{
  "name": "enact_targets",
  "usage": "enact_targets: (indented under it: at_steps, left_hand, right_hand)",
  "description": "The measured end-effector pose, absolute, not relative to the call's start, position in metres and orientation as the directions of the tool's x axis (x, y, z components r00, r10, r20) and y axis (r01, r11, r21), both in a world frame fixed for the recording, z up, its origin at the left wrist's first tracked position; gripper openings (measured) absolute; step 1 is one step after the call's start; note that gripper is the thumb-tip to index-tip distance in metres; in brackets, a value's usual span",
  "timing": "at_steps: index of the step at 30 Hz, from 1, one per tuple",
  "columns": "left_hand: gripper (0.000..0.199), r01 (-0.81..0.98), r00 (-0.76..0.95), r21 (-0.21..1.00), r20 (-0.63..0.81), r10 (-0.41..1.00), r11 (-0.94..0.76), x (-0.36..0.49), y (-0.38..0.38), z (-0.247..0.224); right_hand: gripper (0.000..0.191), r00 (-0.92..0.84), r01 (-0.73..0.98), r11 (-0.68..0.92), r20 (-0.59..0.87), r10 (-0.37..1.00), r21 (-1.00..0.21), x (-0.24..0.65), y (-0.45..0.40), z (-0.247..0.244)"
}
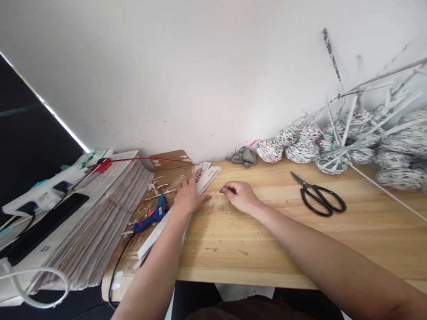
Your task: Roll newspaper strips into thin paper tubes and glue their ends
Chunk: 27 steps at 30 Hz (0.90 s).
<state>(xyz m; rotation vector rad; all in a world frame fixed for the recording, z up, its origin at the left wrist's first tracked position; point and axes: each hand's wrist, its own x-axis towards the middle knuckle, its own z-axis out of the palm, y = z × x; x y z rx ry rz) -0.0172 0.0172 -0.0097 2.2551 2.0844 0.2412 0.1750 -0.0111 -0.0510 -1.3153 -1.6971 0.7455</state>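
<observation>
My left hand (188, 195) rests palm down with its fingers spread over a fanned bunch of printed paper strips (209, 177). More of the strips (154, 236) show beneath and left of my forearm. A short way to the right, my right hand (240, 196) is low over the wooden table, thumb and fingers pinched together. Whatever may be between those fingertips is too small to make out. Left of my left hand lies a blue glue gun (153, 217) with a black cord, on a board strewn with paper scraps.
A tall stack of folded newspaper (100, 230) fills the left side, with a white power strip (45, 190) on it. Black-handled scissors (320, 195) lie right. Woven paper pieces (302, 147) with long sticks line the wall, beside a grey cloth (245, 156).
</observation>
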Motion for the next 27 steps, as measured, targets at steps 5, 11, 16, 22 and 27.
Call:
enact_targets:
  at_steps: [5, 11, 16, 22, 27]
  left_hand:
    - [0.071, 0.998, -0.012, 0.054, 0.006, 1.000, 0.012, -0.011, 0.021, -0.008]
    - [0.054, 1.000, 0.001, 0.000, 0.032, 0.999, -0.001, -0.003, 0.033, -0.010]
    - [0.044, 1.000, 0.023, 0.012, 0.044, 0.999, -0.024, 0.000, 0.037, -0.012]
    - [0.045, 1.000, -0.021, -0.006, 0.075, 0.997, 0.021, 0.004, 0.043, -0.005]
    - [0.087, 0.997, -0.069, 0.043, 0.001, 0.998, 0.069, -0.001, 0.058, 0.000]
  right_hand:
    - [0.022, -0.093, 0.464, 0.272, 0.260, 0.961, -0.843, 0.175, -0.010, -0.052]
    - [0.021, -0.097, 0.456, 0.271, 0.256, 0.962, -0.848, 0.175, -0.010, -0.053]
    - [0.020, -0.094, 0.455, 0.268, 0.253, 0.963, -0.849, 0.175, -0.010, -0.053]
    - [0.019, -0.099, 0.455, 0.270, 0.253, 0.962, -0.849, 0.176, -0.009, -0.053]
    - [0.020, -0.104, 0.460, 0.276, 0.257, 0.961, -0.844, 0.176, -0.008, -0.054]
